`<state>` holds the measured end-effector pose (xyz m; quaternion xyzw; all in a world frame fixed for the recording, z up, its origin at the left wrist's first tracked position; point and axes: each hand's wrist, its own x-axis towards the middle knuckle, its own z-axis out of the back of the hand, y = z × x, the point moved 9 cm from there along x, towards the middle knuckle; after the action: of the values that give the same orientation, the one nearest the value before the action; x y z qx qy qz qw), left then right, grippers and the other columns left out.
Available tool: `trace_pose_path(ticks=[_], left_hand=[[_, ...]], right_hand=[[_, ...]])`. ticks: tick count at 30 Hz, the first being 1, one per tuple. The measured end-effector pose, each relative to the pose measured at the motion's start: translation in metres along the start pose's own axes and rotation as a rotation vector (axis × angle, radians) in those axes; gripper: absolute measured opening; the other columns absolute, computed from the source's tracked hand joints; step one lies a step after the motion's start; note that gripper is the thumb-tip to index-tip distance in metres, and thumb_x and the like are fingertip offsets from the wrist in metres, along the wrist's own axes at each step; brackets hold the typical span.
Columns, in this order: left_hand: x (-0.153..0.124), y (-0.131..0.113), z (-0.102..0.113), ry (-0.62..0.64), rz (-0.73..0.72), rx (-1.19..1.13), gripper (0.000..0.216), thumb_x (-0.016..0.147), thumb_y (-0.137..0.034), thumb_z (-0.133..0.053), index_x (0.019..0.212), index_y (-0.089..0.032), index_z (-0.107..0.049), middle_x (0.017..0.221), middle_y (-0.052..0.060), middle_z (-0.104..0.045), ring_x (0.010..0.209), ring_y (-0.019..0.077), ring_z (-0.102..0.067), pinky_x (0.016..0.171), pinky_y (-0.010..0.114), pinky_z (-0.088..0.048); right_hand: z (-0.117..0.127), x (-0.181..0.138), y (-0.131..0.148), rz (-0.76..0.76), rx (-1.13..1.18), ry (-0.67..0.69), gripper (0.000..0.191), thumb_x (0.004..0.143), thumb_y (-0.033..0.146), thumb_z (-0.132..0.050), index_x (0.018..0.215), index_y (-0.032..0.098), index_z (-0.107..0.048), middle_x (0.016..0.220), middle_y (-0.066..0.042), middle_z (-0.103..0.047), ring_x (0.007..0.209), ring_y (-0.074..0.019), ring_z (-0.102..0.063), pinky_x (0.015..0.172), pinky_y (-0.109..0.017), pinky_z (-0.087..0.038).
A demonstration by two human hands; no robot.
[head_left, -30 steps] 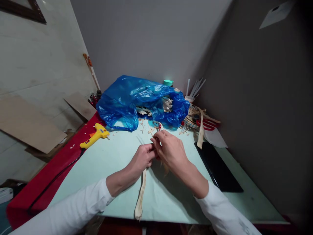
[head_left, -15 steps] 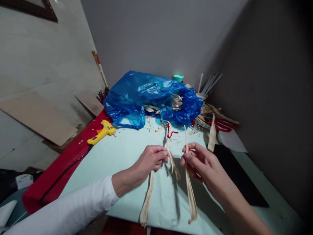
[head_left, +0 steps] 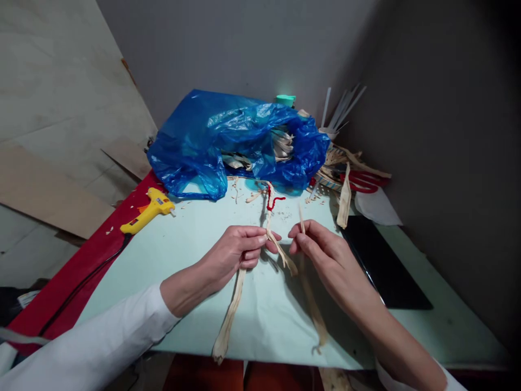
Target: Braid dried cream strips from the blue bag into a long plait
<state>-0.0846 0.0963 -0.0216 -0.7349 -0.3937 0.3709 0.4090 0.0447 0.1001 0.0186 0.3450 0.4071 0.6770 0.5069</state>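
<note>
Over the middle of the table, my left hand (head_left: 244,247) pinches a pale braid of dried fibre strips, its loose ends hanging down. One long dried fibre strip (head_left: 230,320) hangs below that hand, and a shorter split end (head_left: 287,258) sticks out to its right. Further up, the braid (head_left: 272,194) carries a thin red cord twisted around it. Closed at the fingertips, my right hand (head_left: 319,244) holds a separate dried fibre strip (head_left: 312,304) upright; its lower part is blurred. A small gap separates the two hands.
A blue plastic bag (head_left: 187,146) with pale strips inside lies at the back. The yellow glue gun (head_left: 148,210) rests at left, its black cord trailing. On the right are a black flat panel (head_left: 391,266), red-handled scissors (head_left: 366,182) and white glue sticks (head_left: 342,111).
The view has shifted, so the table's contents appear further left and higher. The strip in my right hand is swinging or moving at its lower end. Both hands keep their grip.
</note>
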Motion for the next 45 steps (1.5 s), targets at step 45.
trace_pose_path(ticks=[45], left_hand=[[0.001,-0.003,0.005,-0.125,-0.011,0.167,0.016,0.081,-0.028,-0.061,0.08,-0.012,-0.056,0.068,0.002,-0.059,0.047,0.0032,-0.026,0.047,0.024,-0.013]], right_hand=[[-0.029,-0.005,0.005,0.072,-0.528,0.096,0.031,0.098,0.03,-0.028,0.075,0.021,-0.047,0.067,-0.001,-0.056,0.055,-0.0139,-0.046,0.056,-0.027,-0.027]])
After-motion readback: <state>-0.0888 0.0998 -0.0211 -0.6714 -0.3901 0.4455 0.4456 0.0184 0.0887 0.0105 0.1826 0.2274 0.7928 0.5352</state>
